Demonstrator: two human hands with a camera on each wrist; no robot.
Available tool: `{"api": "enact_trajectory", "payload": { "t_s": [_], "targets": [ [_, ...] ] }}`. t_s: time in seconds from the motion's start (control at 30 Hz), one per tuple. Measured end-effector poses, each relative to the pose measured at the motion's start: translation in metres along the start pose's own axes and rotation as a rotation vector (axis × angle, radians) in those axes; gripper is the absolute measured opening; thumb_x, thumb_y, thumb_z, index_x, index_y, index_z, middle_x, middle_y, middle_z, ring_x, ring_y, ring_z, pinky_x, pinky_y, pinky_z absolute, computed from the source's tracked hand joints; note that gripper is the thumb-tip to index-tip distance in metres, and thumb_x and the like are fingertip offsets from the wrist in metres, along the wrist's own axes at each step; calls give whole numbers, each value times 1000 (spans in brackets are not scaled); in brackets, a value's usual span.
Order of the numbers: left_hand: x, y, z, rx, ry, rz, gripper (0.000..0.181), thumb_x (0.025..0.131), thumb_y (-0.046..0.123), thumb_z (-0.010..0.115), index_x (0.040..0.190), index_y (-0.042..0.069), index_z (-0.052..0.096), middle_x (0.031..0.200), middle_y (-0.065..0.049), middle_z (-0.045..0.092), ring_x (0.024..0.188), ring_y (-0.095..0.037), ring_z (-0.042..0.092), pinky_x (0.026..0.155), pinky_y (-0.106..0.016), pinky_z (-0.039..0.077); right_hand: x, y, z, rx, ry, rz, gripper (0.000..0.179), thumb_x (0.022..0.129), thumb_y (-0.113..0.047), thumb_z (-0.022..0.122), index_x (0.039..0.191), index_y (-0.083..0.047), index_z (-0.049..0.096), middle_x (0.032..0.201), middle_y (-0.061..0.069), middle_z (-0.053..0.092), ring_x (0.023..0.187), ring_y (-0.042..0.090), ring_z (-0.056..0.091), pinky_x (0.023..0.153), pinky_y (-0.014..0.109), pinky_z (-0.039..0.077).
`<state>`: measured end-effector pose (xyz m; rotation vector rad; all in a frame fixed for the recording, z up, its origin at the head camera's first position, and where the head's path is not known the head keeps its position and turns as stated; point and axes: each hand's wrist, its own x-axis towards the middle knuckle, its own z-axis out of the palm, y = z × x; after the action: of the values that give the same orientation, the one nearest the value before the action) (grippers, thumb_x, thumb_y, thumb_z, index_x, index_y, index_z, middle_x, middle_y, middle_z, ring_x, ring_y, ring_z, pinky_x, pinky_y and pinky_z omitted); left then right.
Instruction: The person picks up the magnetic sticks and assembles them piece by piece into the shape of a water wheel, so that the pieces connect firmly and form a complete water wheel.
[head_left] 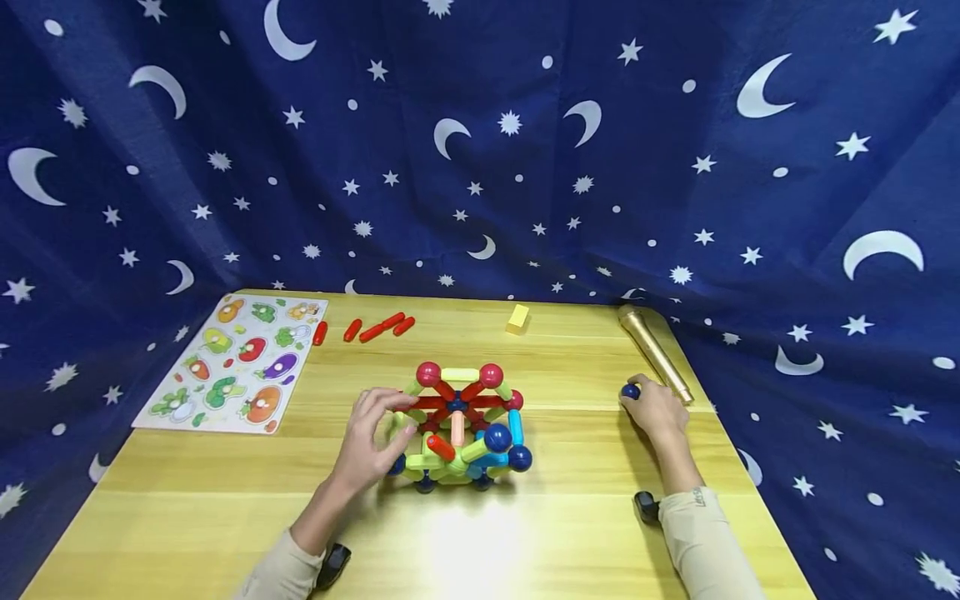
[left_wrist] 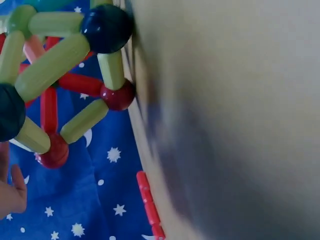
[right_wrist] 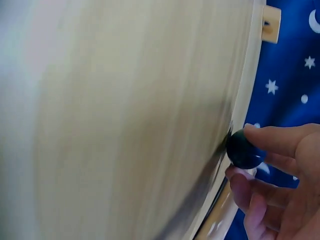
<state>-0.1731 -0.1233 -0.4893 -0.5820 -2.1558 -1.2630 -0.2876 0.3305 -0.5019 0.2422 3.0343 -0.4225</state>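
Note:
At the middle of the table stands a magnetic stick-and-ball construction [head_left: 457, 468], built of green, red and light blue rods joined by red and dark blue balls. My left hand [head_left: 367, 446] is at its left side, thumb and fingers spread apart, fingertips right at the frame. In the left wrist view part of that hand [left_wrist: 11, 192] shows beside a red ball [left_wrist: 54, 151]. Far to the right, my right hand [head_left: 656, 408] pinches a dark blue ball [right_wrist: 244, 151] between thumb and fingers, low over the table.
A gold microphone [head_left: 656, 354] lies by the right edge, just beyond my right hand. Several loose red rods [head_left: 352, 330] and a yellow block [head_left: 517, 319] are at the back. A vegetable picture board [head_left: 247, 342] lies back left. A blue starry cloth [head_left: 480, 167] hangs behind the table.

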Motion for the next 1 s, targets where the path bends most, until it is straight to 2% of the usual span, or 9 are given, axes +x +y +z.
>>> {"api": "enact_trajectory", "payload": {
  "t_s": [0.13, 0.2, 0.4, 0.5, 0.63, 0.73, 0.83, 0.9, 1.0],
  "targets": [
    [-13, 2, 3, 1, -108, 79, 30, 78, 19, 76, 106, 12, 71, 102, 0, 71, 102, -13, 56, 88, -34, 30, 0, -13, 1, -3, 4, -26, 45, 91, -37, 61, 132, -19, 56, 122, 32, 60, 96, 54, 61, 56, 49, 45],
    [-15, 1, 6, -7, -128, 96, 30, 77, 24, 80, 103, 13, 73, 98, 2, 73, 100, -13, 58, 87, -37, 30, 0, -18, 2, -3, 6, -33, 45, 91, -36, 61, 132, -19, 56, 121, 32, 60, 95, 54, 61, 56, 50, 45],
    [-19, 0, 14, -58, -144, 24, 26, 71, 17, 85, 95, 16, 75, 91, 4, 72, 93, -11, 63, 89, -36, 32, -1, -32, 5, -7, -22, -69, 45, 90, -37, 62, 131, -18, 57, 121, 32, 61, 92, 53, 62, 55, 47, 46],
    [-20, -2, 13, -67, -146, 3, 27, 70, 13, 85, 95, 16, 75, 90, 5, 72, 87, -10, 64, 91, -38, 32, -4, -48, 1, 13, -30, -103, 46, 89, -39, 65, 130, -18, 59, 115, 30, 64, 84, 46, 64, 52, 43, 44],
    [-19, -1, 13, -87, -161, -12, 28, 70, 13, 85, 96, 15, 74, 87, 5, 72, 84, -8, 65, 91, -38, 30, -21, -82, -18, 73, 52, -193, 45, 88, -40, 67, 128, -21, 61, 106, 18, 70, 79, 34, 64, 49, 35, 40],
    [-20, 0, 13, -102, -176, -22, 28, 71, 14, 85, 97, 15, 74, 88, 5, 72, 85, -8, 64, 91, -37, 29, -48, -120, -41, 138, 183, -333, 40, 87, -39, 70, 123, -22, 64, 100, 9, 73, 70, 27, 64, 48, 31, 37],
    [-20, -1, 13, -113, -183, -31, 29, 71, 15, 85, 98, 15, 74, 88, 5, 72, 86, -8, 64, 92, -37, 28, -84, -162, -61, 213, 286, -555, 36, 84, -36, 75, 117, -23, 68, 95, 3, 74, 61, 16, 60, 49, 27, 37],
    [-19, -1, 12, -117, -182, -26, 29, 71, 14, 85, 98, 15, 74, 88, 4, 72, 85, -8, 64, 92, -38, 28, -106, -189, -67, 239, 306, -738, 35, 83, -34, 77, 115, -23, 69, 95, -1, 74, 61, 11, 59, 50, 24, 41],
    [-19, -2, 12, -121, -173, -23, 30, 70, 12, 86, 98, 14, 74, 87, 3, 73, 85, -9, 65, 92, -38, 28, -133, -221, -65, 205, 248, -998, 35, 83, -33, 77, 115, -24, 69, 95, -5, 73, 69, 9, 60, 54, 20, 43]
  ]
}}
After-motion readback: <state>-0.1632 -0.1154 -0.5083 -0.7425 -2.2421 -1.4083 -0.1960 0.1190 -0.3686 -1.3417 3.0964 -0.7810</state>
